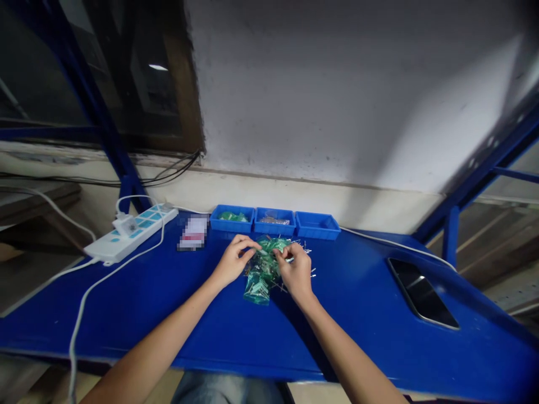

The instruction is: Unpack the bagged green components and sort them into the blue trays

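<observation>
Green plastic bags (pixel 256 287) and many small silvery pins (pixel 297 245) lie in a pile at the middle of the blue table (pixel 227 336). At the pile's left side is my left hand (pixel 236 259), thumb and forefinger close to the green plastic. From the right, my right hand (pixel 296 268) reaches over the pile, its fingers pinched at the plastic; what lies between them is too small to make out. Behind stand three blue bins: the left one (pixel 232 225) has green bags in it, the middle one (pixel 274 229) small metal parts, the right one (pixel 317 232) shows nothing inside.
A white power strip (pixel 132 235) with a plug and cable lies at the left. A small blurred card (pixel 194 233) is beside the bins. At the right lies a black phone (pixel 422 292). Blue frame posts rise at both sides, before a wall.
</observation>
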`<action>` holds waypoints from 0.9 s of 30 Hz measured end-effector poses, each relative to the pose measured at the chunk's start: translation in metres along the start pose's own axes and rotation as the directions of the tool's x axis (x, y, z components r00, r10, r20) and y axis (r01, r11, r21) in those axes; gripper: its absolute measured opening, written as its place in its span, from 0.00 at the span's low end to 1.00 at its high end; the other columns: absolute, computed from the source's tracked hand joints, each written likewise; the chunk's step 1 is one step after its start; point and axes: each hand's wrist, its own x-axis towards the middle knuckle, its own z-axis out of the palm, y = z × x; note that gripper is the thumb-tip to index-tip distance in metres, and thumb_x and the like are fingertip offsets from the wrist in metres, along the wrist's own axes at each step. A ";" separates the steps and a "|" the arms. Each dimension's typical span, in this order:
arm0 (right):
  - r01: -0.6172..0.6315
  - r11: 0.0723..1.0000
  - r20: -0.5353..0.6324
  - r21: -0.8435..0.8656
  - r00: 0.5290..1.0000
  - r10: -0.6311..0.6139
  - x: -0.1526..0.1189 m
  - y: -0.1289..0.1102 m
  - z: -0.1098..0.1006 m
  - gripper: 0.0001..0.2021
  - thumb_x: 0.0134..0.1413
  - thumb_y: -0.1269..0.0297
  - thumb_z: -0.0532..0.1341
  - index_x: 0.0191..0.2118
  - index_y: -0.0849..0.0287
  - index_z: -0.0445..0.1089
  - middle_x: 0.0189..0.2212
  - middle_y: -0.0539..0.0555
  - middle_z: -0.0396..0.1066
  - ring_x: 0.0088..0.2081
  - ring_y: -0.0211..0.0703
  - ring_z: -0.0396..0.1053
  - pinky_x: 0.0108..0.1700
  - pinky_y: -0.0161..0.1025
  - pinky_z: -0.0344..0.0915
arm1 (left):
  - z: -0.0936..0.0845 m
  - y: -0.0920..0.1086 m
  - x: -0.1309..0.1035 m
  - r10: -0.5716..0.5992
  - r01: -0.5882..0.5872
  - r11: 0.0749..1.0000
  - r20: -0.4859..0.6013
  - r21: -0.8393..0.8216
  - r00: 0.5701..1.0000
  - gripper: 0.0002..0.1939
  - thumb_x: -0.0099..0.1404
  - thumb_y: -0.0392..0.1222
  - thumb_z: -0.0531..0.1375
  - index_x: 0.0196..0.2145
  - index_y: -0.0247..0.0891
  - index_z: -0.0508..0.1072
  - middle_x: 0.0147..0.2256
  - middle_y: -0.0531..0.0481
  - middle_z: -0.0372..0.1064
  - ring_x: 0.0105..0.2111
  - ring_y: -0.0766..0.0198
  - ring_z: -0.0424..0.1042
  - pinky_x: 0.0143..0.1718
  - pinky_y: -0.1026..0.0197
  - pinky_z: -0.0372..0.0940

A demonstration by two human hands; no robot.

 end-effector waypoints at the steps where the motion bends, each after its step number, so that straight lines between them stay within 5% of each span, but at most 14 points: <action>1: -0.016 1.000 -0.010 0.008 1.000 0.017 0.001 0.000 -0.002 0.12 0.51 0.62 0.58 0.22 0.56 0.56 0.20 0.47 0.59 0.25 0.38 0.58 0.30 0.35 0.55 | 0.003 0.001 -0.001 0.011 -0.011 1.000 -0.002 0.004 1.000 0.09 0.62 0.36 0.54 0.35 0.42 0.74 0.38 0.48 0.62 0.42 0.61 0.65 0.41 0.58 0.63; 12: -0.089 0.996 0.060 -0.025 0.994 0.090 -0.001 0.008 0.002 0.18 0.49 0.54 0.59 0.19 0.56 0.52 0.15 0.43 0.53 0.19 0.34 0.51 0.25 0.33 0.51 | 0.006 0.009 -0.007 0.142 -0.139 0.984 -0.018 0.115 0.990 0.10 0.63 0.34 0.51 0.35 0.40 0.72 0.40 0.47 0.66 0.44 0.61 0.67 0.47 0.57 0.62; 16: -0.119 0.993 0.143 0.026 0.983 0.114 -0.001 0.007 0.004 0.15 0.48 0.55 0.60 0.22 0.56 0.55 0.15 0.43 0.55 0.19 0.34 0.52 0.24 0.32 0.51 | 0.006 0.008 -0.007 0.122 -0.122 0.993 -0.073 0.003 0.990 0.09 0.62 0.34 0.52 0.35 0.39 0.72 0.43 0.45 0.63 0.47 0.60 0.66 0.42 0.59 0.66; 21: -0.194 0.971 0.050 0.139 0.981 0.189 0.001 -0.003 0.001 0.20 0.46 0.53 0.61 0.18 0.56 0.51 0.14 0.42 0.51 0.19 0.32 0.48 0.24 0.32 0.50 | 0.008 0.017 -0.009 0.074 -0.092 0.990 -0.170 -0.103 0.983 0.07 0.62 0.36 0.53 0.34 0.38 0.72 0.48 0.44 0.62 0.43 0.60 0.69 0.38 0.59 0.68; 23: -0.294 0.904 0.102 0.311 0.956 0.276 0.003 -0.008 0.000 0.18 0.45 0.51 0.62 0.21 0.56 0.55 0.15 0.42 0.53 0.19 0.32 0.51 0.23 0.32 0.51 | 0.008 0.023 -0.010 0.073 -0.102 0.985 -0.194 -0.140 0.978 0.07 0.61 0.37 0.54 0.34 0.37 0.71 0.50 0.43 0.61 0.39 0.62 0.71 0.36 0.60 0.68; 27: -0.578 0.585 0.477 0.568 0.811 0.338 0.004 -0.015 0.002 0.18 0.44 0.47 0.62 0.29 0.58 0.62 0.19 0.46 0.60 0.20 0.34 0.58 0.22 0.32 0.52 | 0.009 0.031 -0.015 0.111 -0.131 0.982 -0.145 -0.133 0.983 0.07 0.61 0.36 0.53 0.33 0.38 0.72 0.57 0.44 0.55 0.33 0.67 0.71 0.29 0.63 0.67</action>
